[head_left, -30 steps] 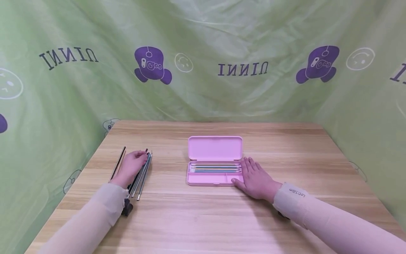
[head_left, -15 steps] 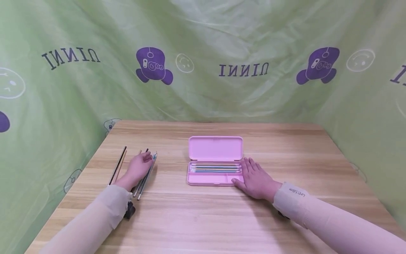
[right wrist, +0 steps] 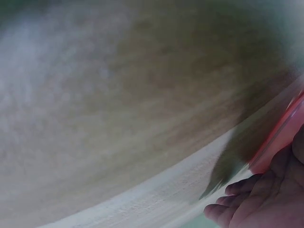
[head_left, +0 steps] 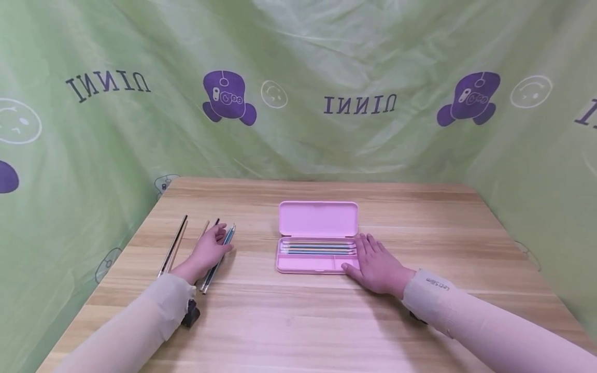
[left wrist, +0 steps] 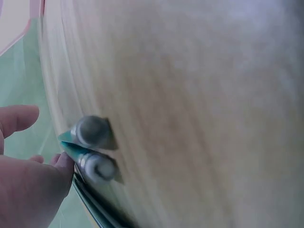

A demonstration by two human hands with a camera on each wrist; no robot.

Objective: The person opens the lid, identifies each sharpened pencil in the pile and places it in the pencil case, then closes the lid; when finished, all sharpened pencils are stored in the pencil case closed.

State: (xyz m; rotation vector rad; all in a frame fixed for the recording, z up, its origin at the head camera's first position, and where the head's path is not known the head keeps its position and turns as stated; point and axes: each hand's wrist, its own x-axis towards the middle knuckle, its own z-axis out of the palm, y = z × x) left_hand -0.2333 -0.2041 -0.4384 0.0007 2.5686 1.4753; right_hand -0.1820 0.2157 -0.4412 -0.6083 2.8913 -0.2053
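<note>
My left hand [head_left: 208, 250] is over a loose group of pencils left of the case, thumb and fingers spread apart. In the left wrist view, a finger [left wrist: 61, 171] touches or nearly touches two teal pencils [left wrist: 95, 166], whose metallic ends face the camera. Those blue-teal pencils [head_left: 228, 236] show just right of the hand in the head view. The hand hides part of the group. My right hand [head_left: 380, 265] lies with straight fingers against the right end of an open pink pencil case [head_left: 305, 264]. Several pencils [head_left: 319, 248] lie side by side in its long rear compartment.
Further left lie a dark pencil [head_left: 173, 243] and a light wooden one [head_left: 179, 246]. The case's lid [head_left: 318, 218] stands raised at the back. A wood-grain table [head_left: 289, 321] holds everything, with a green printed curtain [head_left: 298, 150] around its far sides.
My left hand has moved slightly right, its thumb now spread from the fingers. The blue-teal pencils have shifted right, apart from the others. My right hand keeps its place at the case.
</note>
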